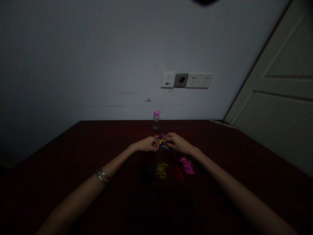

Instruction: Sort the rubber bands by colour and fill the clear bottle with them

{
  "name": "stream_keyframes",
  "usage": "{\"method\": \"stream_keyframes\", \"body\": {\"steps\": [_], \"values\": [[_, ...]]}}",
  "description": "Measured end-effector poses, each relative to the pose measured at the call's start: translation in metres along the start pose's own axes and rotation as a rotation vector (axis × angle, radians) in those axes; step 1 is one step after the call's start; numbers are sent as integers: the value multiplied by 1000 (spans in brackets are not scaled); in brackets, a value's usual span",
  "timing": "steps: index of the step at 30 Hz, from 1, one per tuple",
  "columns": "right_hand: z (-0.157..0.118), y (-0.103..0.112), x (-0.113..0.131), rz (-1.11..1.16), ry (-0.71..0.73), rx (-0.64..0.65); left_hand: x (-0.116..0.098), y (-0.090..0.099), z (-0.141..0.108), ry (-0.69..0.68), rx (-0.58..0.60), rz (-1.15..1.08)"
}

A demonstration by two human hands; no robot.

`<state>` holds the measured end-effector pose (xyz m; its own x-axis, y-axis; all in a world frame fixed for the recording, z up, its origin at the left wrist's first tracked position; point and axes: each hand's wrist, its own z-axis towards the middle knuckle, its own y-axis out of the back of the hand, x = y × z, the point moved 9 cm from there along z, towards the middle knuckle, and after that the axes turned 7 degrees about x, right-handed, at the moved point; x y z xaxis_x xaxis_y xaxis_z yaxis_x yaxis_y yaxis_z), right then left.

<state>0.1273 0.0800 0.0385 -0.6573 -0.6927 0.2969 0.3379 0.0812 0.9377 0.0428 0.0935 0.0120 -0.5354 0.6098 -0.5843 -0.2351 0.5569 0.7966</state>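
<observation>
Single head-worn camera: looks from above dark red-brown flat tabletop [73, 143], forward and down toward flat grey-white wall [97, 52]. Wide view; tabletop near, wall farther off. White panelled door [281, 107] slants along right side. Bare left hand [148, 144], bare right hand [179, 143] just below frame centre.

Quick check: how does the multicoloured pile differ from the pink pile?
Colour: the multicoloured pile mixes yellow, blue and pink strands; the pink pile is one colour.
Place: the multicoloured pile sits between the left hand and right hand; the pink pile lies nearer the camera.
View: hands partly cover the multicoloured pile, not the pink pile.
Shared: both are loose heaps on the dark table.
</observation>
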Motion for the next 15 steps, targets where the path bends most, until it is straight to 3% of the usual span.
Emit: {"method": "stream_keyframes", "body": {"steps": [6, 12, 15], "values": [[15, -8, 7, -113, 19, 83, 1, 8, -42, 42, 61, -101], [25, -15, 7, -243, 15, 158, 0, -13, -82, 79, 234, -119], [27, -13, 4, -238, 0, 150, 1, -13, -86, 80, 228, -128]]}}
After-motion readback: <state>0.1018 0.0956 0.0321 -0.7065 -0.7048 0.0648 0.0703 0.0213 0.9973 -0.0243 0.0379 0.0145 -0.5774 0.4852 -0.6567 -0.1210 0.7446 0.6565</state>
